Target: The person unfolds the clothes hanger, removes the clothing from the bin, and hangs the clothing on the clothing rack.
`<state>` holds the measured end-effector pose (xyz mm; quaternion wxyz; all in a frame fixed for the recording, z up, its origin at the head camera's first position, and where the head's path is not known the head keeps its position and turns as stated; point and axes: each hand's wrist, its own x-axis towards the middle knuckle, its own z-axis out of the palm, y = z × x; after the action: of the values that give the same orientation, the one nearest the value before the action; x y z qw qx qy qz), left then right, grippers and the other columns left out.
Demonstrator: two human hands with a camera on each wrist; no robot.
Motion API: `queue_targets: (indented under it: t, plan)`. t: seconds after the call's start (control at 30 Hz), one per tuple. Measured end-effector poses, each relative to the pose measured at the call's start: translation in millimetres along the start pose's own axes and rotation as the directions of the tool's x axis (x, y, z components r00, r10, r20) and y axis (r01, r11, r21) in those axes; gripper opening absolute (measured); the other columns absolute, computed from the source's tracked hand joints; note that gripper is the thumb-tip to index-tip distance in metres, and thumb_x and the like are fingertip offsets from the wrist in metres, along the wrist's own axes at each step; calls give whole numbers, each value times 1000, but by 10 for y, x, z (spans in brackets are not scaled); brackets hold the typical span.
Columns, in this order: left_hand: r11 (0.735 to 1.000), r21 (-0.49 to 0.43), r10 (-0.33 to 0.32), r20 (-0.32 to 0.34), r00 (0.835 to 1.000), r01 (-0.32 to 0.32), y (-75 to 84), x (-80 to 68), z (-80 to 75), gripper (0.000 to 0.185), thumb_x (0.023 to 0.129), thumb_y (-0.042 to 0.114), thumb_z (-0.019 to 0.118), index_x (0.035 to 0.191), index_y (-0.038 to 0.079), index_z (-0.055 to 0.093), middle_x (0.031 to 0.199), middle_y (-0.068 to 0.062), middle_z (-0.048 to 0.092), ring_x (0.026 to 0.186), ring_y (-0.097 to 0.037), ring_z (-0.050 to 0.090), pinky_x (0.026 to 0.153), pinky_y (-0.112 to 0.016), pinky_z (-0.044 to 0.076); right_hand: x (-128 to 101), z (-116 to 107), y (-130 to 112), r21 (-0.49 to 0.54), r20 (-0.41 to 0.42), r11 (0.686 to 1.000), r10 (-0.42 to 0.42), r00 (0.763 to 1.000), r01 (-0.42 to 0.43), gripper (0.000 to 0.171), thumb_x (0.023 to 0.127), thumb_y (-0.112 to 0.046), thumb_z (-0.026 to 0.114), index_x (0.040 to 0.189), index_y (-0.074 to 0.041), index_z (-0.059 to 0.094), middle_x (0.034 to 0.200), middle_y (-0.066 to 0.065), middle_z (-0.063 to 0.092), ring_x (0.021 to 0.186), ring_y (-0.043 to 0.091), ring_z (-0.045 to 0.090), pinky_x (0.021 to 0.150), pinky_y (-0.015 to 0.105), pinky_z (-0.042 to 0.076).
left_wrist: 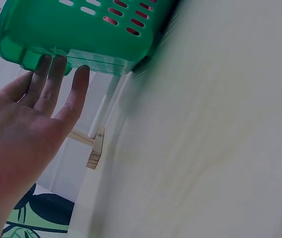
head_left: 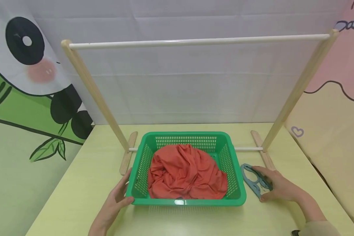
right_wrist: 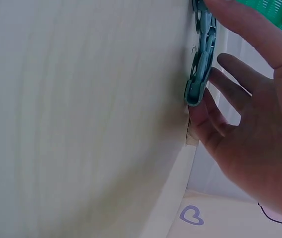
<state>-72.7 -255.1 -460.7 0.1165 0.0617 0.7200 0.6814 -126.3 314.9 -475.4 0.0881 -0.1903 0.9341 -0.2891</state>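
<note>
A green plastic basket (head_left: 185,202) stands in the middle of the table, holding a crumpled red cloth (head_left: 186,170). My left hand (head_left: 113,200) is at its front left corner, thumb on the rim and nearly straight fingers along the side wall. In the left wrist view those fingers (left_wrist: 74,99) reach to the basket's green wall (left_wrist: 71,29). Right of the basket lies a blue-green folding clothes hanger (head_left: 254,187), folded up. My right hand (head_left: 278,185) pinches it between thumb and fingers; the right wrist view shows the hanger (right_wrist: 204,54) on edge against the fingertips.
Behind and around the basket stands a wooden rack with a white top bar (head_left: 177,42) and two slanting posts (head_left: 94,91). Its wooden feet (head_left: 128,154) rest on the table (head_left: 85,190). A white sheet hangs behind, and printed cloths flank both sides.
</note>
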Motion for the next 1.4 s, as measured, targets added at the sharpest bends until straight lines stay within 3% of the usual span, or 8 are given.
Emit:
queue_targets:
  t: [0.23,0.53,0.7,0.8,0.97,1.1,1.27,1.4]
  plan:
    - [1000,14,3,2,1000,-3,-1,-3,2,76,91,7,56,150,30,15,157,4,16,124,9,41,94,-19,40,-34,-41,-58,96,42,995,32,999,-36,101,60,-36,85,142,-12,32,117,10,50,100,19,48,75,21,45]
    - [1000,-13,21,23,1000,-20,-6,-17,1,76,91,6,55,151,30,13,157,4,17,125,7,41,94,-20,42,-46,-33,-32,83,34,996,42,999,-44,96,62,-38,84,141,-13,35,117,10,52,101,21,51,76,23,46]
    - [1000,-16,5,19,1000,-5,-8,-4,6,76,91,8,56,150,31,13,157,4,18,126,6,42,95,-21,41,-60,-25,-5,38,32,999,36,999,-37,97,61,-44,83,141,-13,38,127,11,50,107,24,48,78,28,45]
    - [1000,-21,-11,6,1000,11,1,-2,11,76,91,9,57,150,33,15,156,4,20,125,6,42,95,-21,41,-73,-38,4,56,44,998,16,999,-18,92,64,-34,83,141,-13,37,130,13,47,105,22,49,76,28,47]
    - [999,-28,18,19,1000,-18,0,-10,10,75,91,8,55,150,30,14,157,2,18,126,5,42,95,-21,41,-82,-58,10,110,27,993,-37,999,34,77,68,-4,77,138,-10,43,130,16,44,88,7,55,69,22,51]
    - [999,-29,29,29,999,-28,-16,-10,4,75,92,7,54,151,29,13,157,2,18,126,5,42,95,-20,41,-74,-52,3,98,0,995,-30,1000,29,73,67,6,72,134,-8,48,120,12,49,84,2,54,66,20,51]
    - [1000,-21,20,31,999,-19,-32,-6,-6,75,92,8,54,151,30,13,156,3,19,126,6,42,94,-20,41,-64,-56,-44,53,-45,999,5,999,-2,64,69,8,67,129,-8,53,96,2,58,80,-1,52,62,19,49]
    - [999,-22,28,36,999,-27,-38,-10,-8,75,92,7,54,151,29,13,156,3,20,126,5,42,94,-20,42,-68,-54,-80,7,-116,999,-48,992,49,58,70,6,70,125,-7,57,84,-2,59,73,-3,51,58,19,47]
